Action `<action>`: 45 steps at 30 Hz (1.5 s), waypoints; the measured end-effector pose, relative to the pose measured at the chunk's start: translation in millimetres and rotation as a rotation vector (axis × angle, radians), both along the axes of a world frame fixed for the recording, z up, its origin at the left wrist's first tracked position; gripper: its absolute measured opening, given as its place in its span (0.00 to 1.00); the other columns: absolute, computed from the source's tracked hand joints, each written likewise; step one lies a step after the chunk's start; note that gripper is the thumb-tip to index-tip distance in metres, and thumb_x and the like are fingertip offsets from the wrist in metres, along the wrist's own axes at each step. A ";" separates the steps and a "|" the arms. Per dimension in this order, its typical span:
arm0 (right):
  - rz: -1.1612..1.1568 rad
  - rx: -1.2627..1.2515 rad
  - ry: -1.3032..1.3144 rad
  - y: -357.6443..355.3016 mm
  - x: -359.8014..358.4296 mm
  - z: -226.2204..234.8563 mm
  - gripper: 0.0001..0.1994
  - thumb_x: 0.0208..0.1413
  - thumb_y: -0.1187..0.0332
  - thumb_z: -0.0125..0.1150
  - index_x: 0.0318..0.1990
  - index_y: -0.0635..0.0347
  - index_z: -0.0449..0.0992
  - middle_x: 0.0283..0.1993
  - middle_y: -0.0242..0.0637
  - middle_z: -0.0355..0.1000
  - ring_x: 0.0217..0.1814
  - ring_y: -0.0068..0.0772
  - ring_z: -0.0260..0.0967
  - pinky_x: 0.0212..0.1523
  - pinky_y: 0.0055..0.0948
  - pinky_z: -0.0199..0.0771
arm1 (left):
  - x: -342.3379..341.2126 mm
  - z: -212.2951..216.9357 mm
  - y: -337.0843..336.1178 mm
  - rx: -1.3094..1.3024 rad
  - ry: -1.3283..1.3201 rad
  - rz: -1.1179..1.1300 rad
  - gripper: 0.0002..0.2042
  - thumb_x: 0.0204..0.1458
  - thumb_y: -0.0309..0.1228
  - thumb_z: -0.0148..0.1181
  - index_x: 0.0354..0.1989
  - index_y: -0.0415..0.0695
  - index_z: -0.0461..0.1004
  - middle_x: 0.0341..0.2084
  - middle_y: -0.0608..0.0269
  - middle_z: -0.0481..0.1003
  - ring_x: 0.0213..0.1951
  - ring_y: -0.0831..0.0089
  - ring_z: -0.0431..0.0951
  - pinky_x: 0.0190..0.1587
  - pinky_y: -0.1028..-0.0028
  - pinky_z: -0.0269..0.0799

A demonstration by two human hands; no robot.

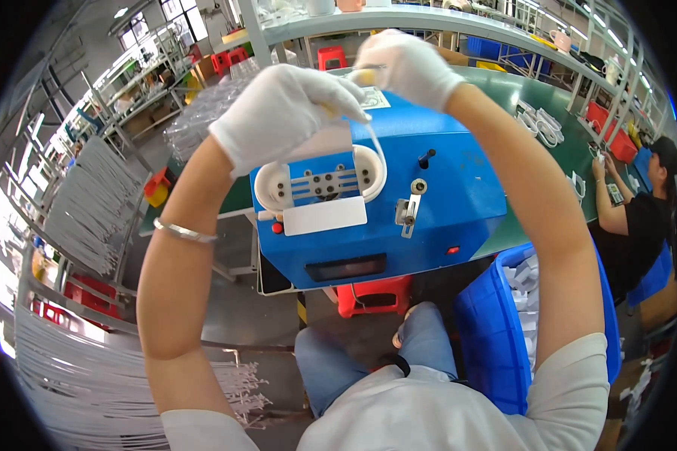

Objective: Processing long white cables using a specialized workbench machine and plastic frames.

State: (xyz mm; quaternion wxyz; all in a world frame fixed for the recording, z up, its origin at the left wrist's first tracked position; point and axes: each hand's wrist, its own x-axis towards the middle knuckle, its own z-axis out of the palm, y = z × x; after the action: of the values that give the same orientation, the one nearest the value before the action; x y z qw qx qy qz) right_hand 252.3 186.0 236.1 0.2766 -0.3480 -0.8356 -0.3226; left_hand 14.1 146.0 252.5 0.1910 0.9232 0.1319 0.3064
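Observation:
My left hand [278, 113], in a white glove, is closed over the far left of a blue winding machine [455, 195]. Its fingertips pinch a white cable [377, 143], which curves down to the right side of the white two-part winding form [274, 188]. To the right and farther back, my right hand [410, 68], also gloved, has its fingers pressed together. A small dark, thin thing shows at its fingertips, too blurred to name. A white rectangular plate [326, 216] is fixed in front of the form, with a red button [277, 228] beside it.
A blue crate [489, 331] of white parts stands at my right. White cables hang in rows on racks [90, 203] at left. Bundled cables [538, 124] lie on the green table [496, 79]. A red stool [372, 295] sits under the machine. A co-worker [639, 203] sits at right.

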 end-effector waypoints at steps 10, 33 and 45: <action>0.220 -0.030 0.390 -75.6 -48.7 -2.4 0.15 0.51 0.69 0.63 0.47 0.56 0.75 0.40 0.42 0.73 0.44 0.42 0.70 0.45 0.32 0.72 | -62.6 12.4 0.2 -0.118 0.265 0.372 0.10 0.46 0.22 0.59 0.37 0.39 0.81 0.27 0.60 0.79 0.29 0.79 0.74 0.38 0.78 0.71; -0.061 -0.011 -0.063 -99.7 -74.1 -34.4 0.13 0.30 0.73 0.68 0.29 0.58 0.75 0.30 0.37 0.67 0.34 0.39 0.69 0.33 0.31 0.73 | -47.0 -49.6 -41.1 0.366 -0.029 0.589 0.10 0.47 0.26 0.59 0.39 0.40 0.76 0.32 0.54 0.76 0.35 0.57 0.76 0.40 0.67 0.72; 0.083 -1.131 0.755 -75.4 -63.8 -15.6 0.18 0.64 0.57 0.43 0.47 0.58 0.75 0.33 0.32 0.70 0.33 0.21 0.62 0.38 0.21 0.66 | -39.6 -67.5 -33.0 0.480 -0.176 0.576 0.07 0.40 0.23 0.62 0.29 0.44 0.73 0.27 0.60 0.73 0.34 0.60 0.75 0.37 0.65 0.72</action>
State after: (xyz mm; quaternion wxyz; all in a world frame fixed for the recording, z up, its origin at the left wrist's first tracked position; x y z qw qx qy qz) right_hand 188.6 110.6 220.5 0.3372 -0.4953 -0.7346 0.3184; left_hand -25.4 113.1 185.0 -0.1138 0.8369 0.2933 0.4479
